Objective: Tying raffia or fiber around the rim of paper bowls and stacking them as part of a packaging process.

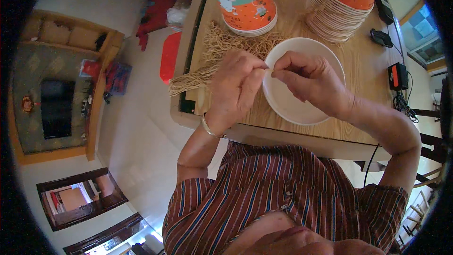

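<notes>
Left hand [237, 85]: thumb and forefinger pinched; contents too small to tell. Right hand [315, 81]: likewise pinched, above the white bowl [295, 104]. Beige string [226, 42]: loose heap on the wooden table [368, 68], beyond the left hand, strands trailing leftward. Orange paper tubs [247, 15]: upturned, beyond the string.

My feed shows me a dark TV [57, 109] against the left wall [29, 130], a pale, shiny floor [141, 113], and a window [421, 27] at upper right.
</notes>
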The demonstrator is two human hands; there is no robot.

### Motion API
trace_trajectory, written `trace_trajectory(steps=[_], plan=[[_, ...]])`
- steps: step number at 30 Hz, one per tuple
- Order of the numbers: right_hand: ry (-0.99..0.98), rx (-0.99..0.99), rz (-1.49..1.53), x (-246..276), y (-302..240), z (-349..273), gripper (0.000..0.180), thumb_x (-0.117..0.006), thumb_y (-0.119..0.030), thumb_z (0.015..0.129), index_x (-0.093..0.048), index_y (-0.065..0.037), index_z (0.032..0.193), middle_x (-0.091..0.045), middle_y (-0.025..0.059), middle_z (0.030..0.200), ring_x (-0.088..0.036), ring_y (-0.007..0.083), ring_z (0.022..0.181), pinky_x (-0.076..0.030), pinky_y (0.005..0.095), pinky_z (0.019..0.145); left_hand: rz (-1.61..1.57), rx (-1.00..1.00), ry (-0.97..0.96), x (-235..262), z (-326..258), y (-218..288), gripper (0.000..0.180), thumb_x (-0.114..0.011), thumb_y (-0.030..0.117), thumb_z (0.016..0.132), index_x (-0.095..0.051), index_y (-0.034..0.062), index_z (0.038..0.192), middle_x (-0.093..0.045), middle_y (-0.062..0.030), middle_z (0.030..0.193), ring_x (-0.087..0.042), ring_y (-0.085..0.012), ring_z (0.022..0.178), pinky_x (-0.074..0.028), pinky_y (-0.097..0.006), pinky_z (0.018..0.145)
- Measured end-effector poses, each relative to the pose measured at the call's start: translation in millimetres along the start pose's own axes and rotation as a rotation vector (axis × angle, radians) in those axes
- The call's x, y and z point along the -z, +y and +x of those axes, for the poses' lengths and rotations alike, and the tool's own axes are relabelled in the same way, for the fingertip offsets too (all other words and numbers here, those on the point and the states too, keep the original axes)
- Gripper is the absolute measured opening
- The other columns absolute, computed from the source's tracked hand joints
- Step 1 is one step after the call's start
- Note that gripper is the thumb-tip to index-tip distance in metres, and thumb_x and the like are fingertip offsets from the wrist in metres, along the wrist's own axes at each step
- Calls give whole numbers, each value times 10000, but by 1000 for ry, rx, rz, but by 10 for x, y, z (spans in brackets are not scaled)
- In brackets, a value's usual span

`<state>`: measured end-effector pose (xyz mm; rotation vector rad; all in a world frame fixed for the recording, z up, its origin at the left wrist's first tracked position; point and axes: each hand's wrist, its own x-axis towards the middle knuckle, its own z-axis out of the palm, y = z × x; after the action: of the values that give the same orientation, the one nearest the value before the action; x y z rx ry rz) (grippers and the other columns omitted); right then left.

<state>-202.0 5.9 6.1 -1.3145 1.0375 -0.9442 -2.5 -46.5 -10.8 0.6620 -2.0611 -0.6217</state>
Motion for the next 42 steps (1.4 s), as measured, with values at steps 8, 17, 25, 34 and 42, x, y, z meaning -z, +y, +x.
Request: trace_trajectory(steps=[8, 17, 25, 34, 42], plan=[[-33, 67, -67, -28, 21, -27, 86, -580, -84, 925, -620, -9, 940, -585, 1, 792, -521, 52, 777, -464, 248, 683, 56, 82, -148, -70, -7, 88, 178, -614, 90, 890, -503, 14, 773, -449, -115, 689, -457, -294, 646, -390, -388, 607], [-8, 186, -193, 27, 178, 42, 68, -568, -85, 931, -586, -19, 935, -548, 9, 758, -493, 60, 730, -445, 252, 650, -45, 134, -193, -40, -10, 92, 89, -575, 13, 876, -495, 6, 838, -474, -116, 763, -491, -295, 733, -414, -371, 672], [39, 137, -451, -23, 38, 7, 68, -615, -56, 901, -557, -45, 935, -486, 34, 666, -444, 66, 628, -409, 255, 549, 87, 12, -185, 73, 32, 57, 64, -657, 9, 802, -609, 27, 841, -577, -82, 791, -532, -274, 786, -434, -373, 714], [157, 272, -332, -9, 229, 53, 66, -614, -81, 901, -565, -38, 900, -522, -8, 690, -434, 59, 587, -380, 239, 502, 50, 151, -87, 43, -28, -14, 132, -666, -35, 787, -638, 39, 893, -627, -67, 852, -602, -219, 863, -485, -316, 783], [80, -315, -13, -26, 213, 79, 78, -631, -124, 896, -603, -52, 880, -538, -10, 694, -478, 56, 539, -392, 228, 450, -186, 455, -43, -158, -288, -222, 161, -563, 35, 926, -612, 22, 1078, -650, -67, 912, -622, -131, 851, -496, -266, 764]])
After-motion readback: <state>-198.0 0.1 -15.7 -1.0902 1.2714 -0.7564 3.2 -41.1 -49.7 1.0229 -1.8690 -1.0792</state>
